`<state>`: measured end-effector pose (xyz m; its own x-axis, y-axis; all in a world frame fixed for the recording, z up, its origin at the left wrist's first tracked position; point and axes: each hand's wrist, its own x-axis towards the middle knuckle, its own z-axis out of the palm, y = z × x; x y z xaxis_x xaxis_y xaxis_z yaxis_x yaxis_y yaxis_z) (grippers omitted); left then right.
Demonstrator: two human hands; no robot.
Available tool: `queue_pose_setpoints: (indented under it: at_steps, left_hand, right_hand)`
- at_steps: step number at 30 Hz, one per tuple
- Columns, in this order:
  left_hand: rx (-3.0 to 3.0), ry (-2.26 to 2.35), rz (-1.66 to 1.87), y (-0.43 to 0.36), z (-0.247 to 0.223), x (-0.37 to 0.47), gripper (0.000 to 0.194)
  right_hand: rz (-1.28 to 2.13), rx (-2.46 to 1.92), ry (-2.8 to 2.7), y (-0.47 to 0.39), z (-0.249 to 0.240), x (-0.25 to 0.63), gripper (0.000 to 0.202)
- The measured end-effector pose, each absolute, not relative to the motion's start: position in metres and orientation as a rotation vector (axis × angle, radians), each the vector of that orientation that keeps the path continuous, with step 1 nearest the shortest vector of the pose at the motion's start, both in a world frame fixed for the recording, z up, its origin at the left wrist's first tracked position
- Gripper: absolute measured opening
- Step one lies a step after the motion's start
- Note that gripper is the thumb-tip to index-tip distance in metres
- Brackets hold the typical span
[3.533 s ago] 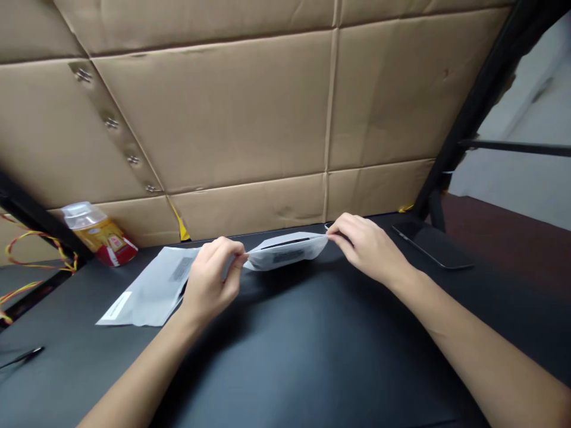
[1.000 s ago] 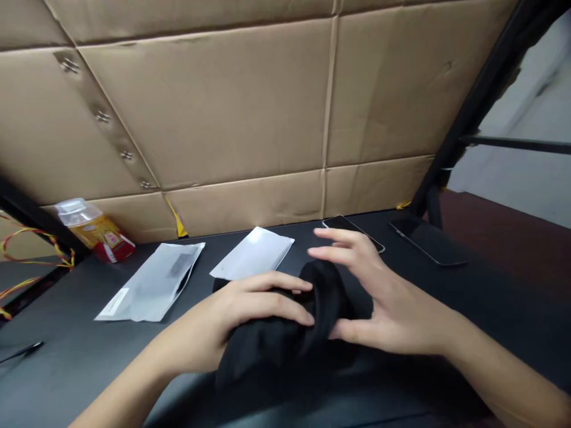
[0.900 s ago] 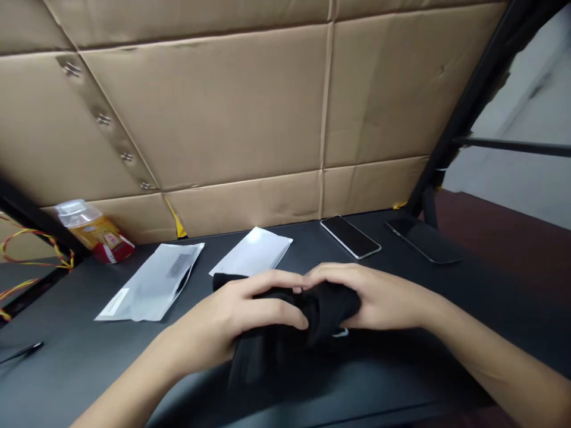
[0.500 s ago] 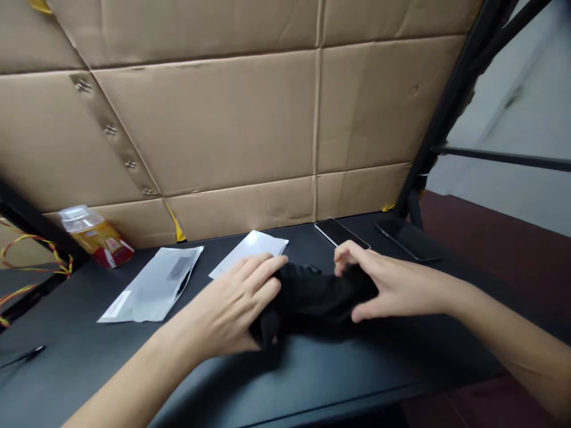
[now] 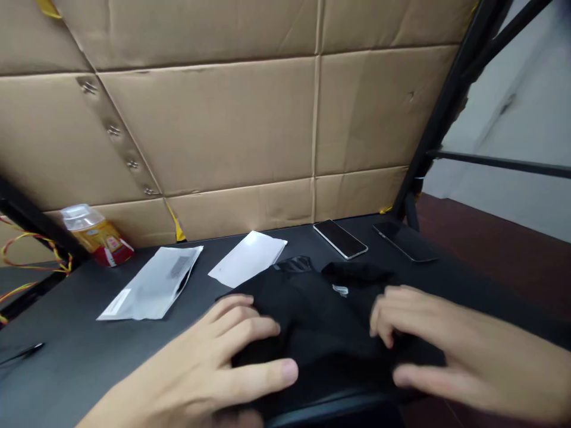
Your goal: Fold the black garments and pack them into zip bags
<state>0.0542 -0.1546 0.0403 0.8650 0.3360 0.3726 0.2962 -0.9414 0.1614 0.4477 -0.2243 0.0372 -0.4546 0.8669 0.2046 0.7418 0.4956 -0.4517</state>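
Note:
A black garment (image 5: 312, 321) lies spread on the black tabletop, with a shiny dark band at its top edge and a small whitish logo on its right part. My left hand (image 5: 223, 359) rests on its left side, fingers spread and thumb stretched across the cloth. On the garment's right side is my right hand (image 5: 423, 339), slightly blurred, its fingers bent and its thumb apart from them. No cloth is plainly pinched in either hand. The garment's lower edge reaches the front of the table, partly hidden by my hands.
Behind the garment lie a white packet (image 5: 248, 259), a white-framed phone (image 5: 341, 239) and a dark phone (image 5: 405, 241). To the left are a translucent pouch (image 5: 154, 284), a tilted yellow-red jar (image 5: 99, 236) and a pen (image 5: 24, 352). A cardboard wall (image 5: 209, 131) closes the back.
The bunched black garment now lies spread flatter, showing its logo and top band. Both my hands have come nearer to me, and the right one has moved right.

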Motion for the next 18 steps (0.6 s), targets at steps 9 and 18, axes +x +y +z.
queue_pose_setpoints:
  at_steps: [9, 18]
  left_hand:
    - [2.824, 0.988, 0.417, -0.165, -0.006, 0.077, 0.063]
    - [2.783, 0.767, 0.071, -0.137, -0.004, 0.069, 0.097]
  right_hand:
    - [0.302, -1.393, -2.445, -0.193, -0.022, 0.430, 0.047]
    - [0.311, -1.532, -2.125, -0.155, -0.025, 0.469, 0.036]
